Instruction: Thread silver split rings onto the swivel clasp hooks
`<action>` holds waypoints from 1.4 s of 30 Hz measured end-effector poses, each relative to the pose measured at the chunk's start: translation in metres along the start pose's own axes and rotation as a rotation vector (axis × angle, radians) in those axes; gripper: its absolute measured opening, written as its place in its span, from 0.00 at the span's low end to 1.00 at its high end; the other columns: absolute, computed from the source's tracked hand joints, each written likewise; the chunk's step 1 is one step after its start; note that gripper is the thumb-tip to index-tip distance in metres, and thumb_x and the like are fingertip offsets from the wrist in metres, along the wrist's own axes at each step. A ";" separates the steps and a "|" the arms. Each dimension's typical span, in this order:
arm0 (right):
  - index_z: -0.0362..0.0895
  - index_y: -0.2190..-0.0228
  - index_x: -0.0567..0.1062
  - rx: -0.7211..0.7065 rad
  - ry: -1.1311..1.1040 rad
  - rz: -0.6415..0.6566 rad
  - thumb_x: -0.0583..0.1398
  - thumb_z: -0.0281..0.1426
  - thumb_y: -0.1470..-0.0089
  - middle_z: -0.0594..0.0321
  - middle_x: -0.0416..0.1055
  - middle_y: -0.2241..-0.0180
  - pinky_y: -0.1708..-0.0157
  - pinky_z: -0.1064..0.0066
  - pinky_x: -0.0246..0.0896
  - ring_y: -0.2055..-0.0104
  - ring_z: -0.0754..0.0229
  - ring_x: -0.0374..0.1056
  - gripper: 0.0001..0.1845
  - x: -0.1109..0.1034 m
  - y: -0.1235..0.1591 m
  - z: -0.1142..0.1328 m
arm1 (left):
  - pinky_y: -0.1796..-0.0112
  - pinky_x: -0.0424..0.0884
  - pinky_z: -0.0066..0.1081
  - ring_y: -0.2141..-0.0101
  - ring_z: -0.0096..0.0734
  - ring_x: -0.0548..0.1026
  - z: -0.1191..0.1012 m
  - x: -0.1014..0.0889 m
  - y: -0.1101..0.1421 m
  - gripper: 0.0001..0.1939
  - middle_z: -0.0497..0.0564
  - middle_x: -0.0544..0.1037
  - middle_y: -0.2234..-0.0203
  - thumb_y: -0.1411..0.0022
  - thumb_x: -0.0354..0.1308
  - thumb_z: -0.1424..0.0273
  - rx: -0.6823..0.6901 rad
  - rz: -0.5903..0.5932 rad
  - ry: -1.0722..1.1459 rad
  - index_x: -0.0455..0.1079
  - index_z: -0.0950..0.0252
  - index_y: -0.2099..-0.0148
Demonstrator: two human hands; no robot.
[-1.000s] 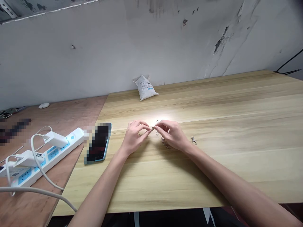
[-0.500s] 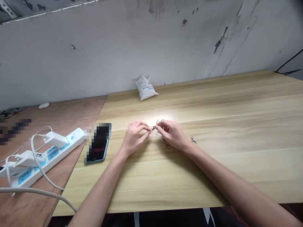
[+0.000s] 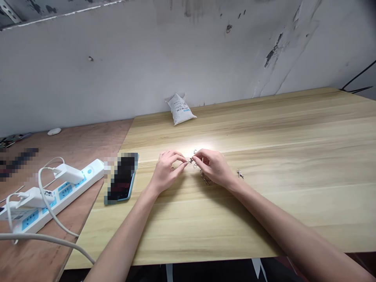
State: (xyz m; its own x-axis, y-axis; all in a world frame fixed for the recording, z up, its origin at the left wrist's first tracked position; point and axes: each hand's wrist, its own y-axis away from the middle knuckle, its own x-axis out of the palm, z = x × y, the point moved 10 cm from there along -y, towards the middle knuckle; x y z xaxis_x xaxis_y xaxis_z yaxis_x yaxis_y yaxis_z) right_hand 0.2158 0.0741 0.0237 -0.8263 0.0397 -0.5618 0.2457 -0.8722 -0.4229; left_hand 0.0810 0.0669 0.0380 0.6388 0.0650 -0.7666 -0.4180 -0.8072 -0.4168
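from the head view we see our forearms angling inward, our left hand (image 3: 168, 170) and right hand (image 3: 213, 168) raised with fingertips pinched together on a small metal clasp (image 3: 190, 161), just above the light wood tabletop (image 3: 264, 215), loose metal clasps (image 3: 240, 174) lying nearby.

The fingers (image 3: 179, 158) of both hands meet on a small metal clasp (image 3: 191, 161) above the wooden tabletop (image 3: 264, 219). Another clasp (image 3: 240, 174) lies to their right (just past the right hand), a phone (image 3: 122, 178) to their left, a sachet (image 3: 179, 109) well behind them.
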 end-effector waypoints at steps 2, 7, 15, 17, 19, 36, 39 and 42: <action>0.44 0.70 0.74 0.010 -0.015 0.000 0.57 0.35 0.40 0.64 0.72 0.76 0.75 0.73 0.53 0.77 0.65 0.60 0.10 0.000 0.000 -0.001 | 0.53 0.63 0.39 0.58 0.36 0.74 0.000 0.000 0.000 0.02 0.49 0.79 0.63 0.37 0.59 0.70 -0.006 -0.005 0.002 0.73 0.60 0.64; 0.44 0.71 0.74 0.020 -0.080 0.004 0.56 0.35 0.39 0.63 0.72 0.75 0.74 0.72 0.55 0.76 0.64 0.61 0.11 0.000 0.000 0.001 | 0.53 0.63 0.40 0.58 0.36 0.74 0.000 0.000 0.000 0.03 0.49 0.79 0.62 0.37 0.58 0.70 -0.007 -0.002 0.007 0.73 0.60 0.64; 0.45 0.74 0.73 0.087 0.021 0.009 0.58 0.35 0.41 0.65 0.73 0.76 0.75 0.72 0.53 0.77 0.65 0.61 0.12 0.001 -0.001 -0.009 | 0.51 0.64 0.41 0.57 0.37 0.74 0.002 -0.002 -0.001 0.02 0.50 0.78 0.62 0.37 0.59 0.70 -0.035 -0.010 0.075 0.73 0.60 0.64; 0.45 0.76 0.72 0.105 0.083 0.006 0.58 0.34 0.42 0.65 0.72 0.76 0.75 0.72 0.52 0.77 0.65 0.60 0.11 0.000 -0.001 -0.011 | 0.51 0.64 0.42 0.57 0.37 0.74 0.003 -0.003 -0.001 0.02 0.50 0.78 0.62 0.37 0.59 0.70 -0.052 -0.019 0.102 0.73 0.60 0.65; 0.45 0.75 0.72 0.077 0.105 0.027 0.58 0.32 0.42 0.64 0.72 0.74 0.75 0.72 0.52 0.77 0.66 0.60 0.09 0.002 0.000 -0.008 | 0.52 0.65 0.42 0.57 0.37 0.74 0.003 -0.004 -0.001 0.03 0.50 0.78 0.62 0.38 0.60 0.70 -0.065 -0.022 0.139 0.73 0.60 0.65; 0.44 0.63 0.77 -0.182 0.192 0.068 0.56 0.33 0.40 0.62 0.67 0.70 0.76 0.74 0.46 0.76 0.67 0.57 0.10 0.023 0.008 0.023 | 0.50 0.66 0.39 0.57 0.35 0.74 0.000 -0.006 0.002 0.02 0.50 0.76 0.63 0.39 0.62 0.70 -0.059 -0.116 0.209 0.73 0.61 0.65; 0.44 0.66 0.76 -0.177 0.106 0.027 0.55 0.30 0.40 0.63 0.67 0.71 0.76 0.74 0.48 0.76 0.67 0.56 0.09 0.021 0.008 0.022 | 0.52 0.67 0.38 0.57 0.35 0.74 0.002 -0.006 0.002 0.03 0.50 0.75 0.63 0.39 0.62 0.68 -0.063 -0.128 0.242 0.74 0.61 0.65; 0.44 0.66 0.76 -0.148 0.057 0.018 0.58 0.32 0.42 0.64 0.66 0.70 0.75 0.75 0.49 0.76 0.68 0.56 0.07 0.023 0.008 0.017 | 0.52 0.68 0.37 0.58 0.35 0.74 0.005 -0.008 0.001 0.03 0.51 0.75 0.63 0.40 0.63 0.68 -0.083 -0.147 0.287 0.75 0.61 0.66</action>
State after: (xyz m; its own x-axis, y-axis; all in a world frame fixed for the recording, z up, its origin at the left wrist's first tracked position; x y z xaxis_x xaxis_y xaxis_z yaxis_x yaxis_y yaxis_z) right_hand 0.1902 0.0600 0.0197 -0.7921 0.0559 -0.6078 0.3358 -0.7916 -0.5105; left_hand 0.0725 0.0681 0.0410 0.8492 0.0261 -0.5274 -0.2612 -0.8473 -0.4625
